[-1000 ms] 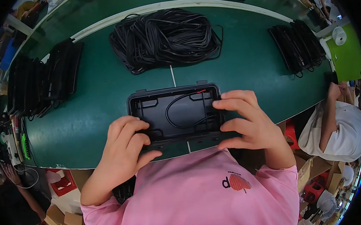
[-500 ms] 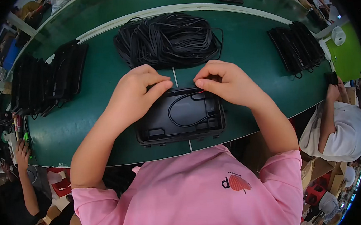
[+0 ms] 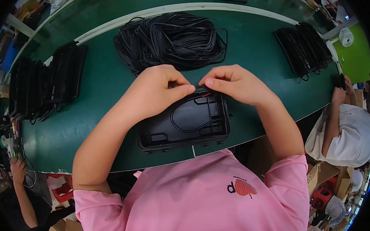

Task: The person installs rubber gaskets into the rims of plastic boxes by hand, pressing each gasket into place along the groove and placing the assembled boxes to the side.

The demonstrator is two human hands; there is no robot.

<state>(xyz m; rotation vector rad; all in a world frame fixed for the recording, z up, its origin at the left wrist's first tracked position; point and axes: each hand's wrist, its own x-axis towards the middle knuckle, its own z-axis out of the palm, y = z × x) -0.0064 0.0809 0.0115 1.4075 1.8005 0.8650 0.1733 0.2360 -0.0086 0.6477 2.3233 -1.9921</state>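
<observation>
An open black plastic case (image 3: 160, 126) lies on the green table, close to its front edge. Inside it a black cable (image 3: 173, 118) curves in a loop, with a small red wire end (image 3: 206, 95) near the far wall. My left hand (image 3: 164, 89) is at the case's far rim, thumb and forefinger pinched together. Close beside it, my right hand (image 3: 230, 84) pinches at the same rim, near the red wire end. What either pinch holds is too small to make out. My left forearm passes over the case's left corner.
Beyond the case lies a big bundle of black strips (image 3: 171, 41) on the green table (image 3: 248, 42). Black cases with cables stand stacked at left (image 3: 49, 82) and right (image 3: 302, 49). A co-worker in white (image 3: 349, 134) sits at right; another person's arm (image 3: 23, 195) reaches in at left.
Both hands have moved from the case's left and right sides to its far rim and closed into pinches. Since the middle frame, my left hand has shifted right, nearer my right hand.
</observation>
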